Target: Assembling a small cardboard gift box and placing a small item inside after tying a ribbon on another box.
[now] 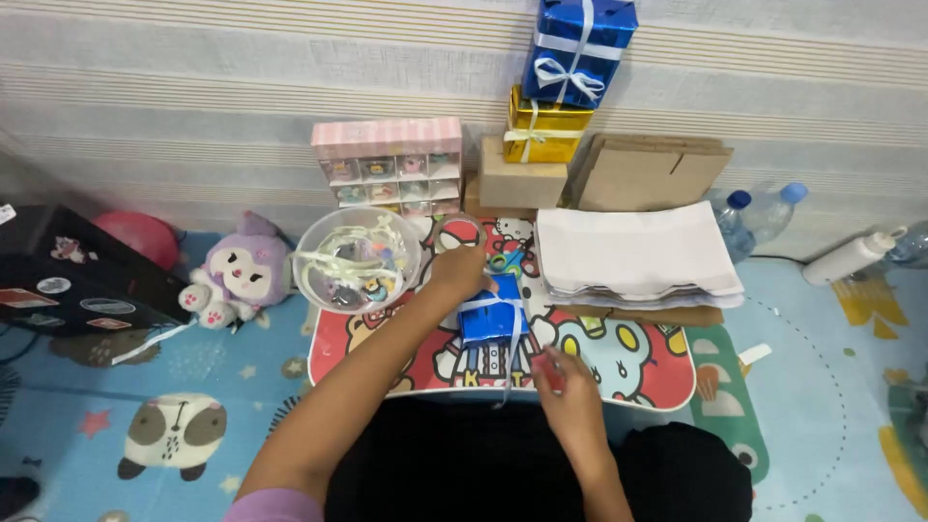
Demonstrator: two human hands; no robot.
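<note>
A small blue wrapped gift box (491, 323) with a pale ribbon over it lies on a low cartoon-print table (667, 372). My left hand (457, 271) reaches over the box's far end and touches a roll of clear tape (458, 232). My right hand (568, 384) rests at the table's near edge, fingers pinched on a ribbon end that trails off the box. Blue-handled scissors (507, 259) lie just right of my left hand.
A clear bowl (357, 259) of ribbons sits at the table's back left. A stack of white sheets (635, 253) covers the right side. Behind stand a pink drawer organizer (389, 164), cardboard (646, 170), and stacked gold (543, 130) and blue gift boxes (578, 48). A plush toy (240, 273) lies left.
</note>
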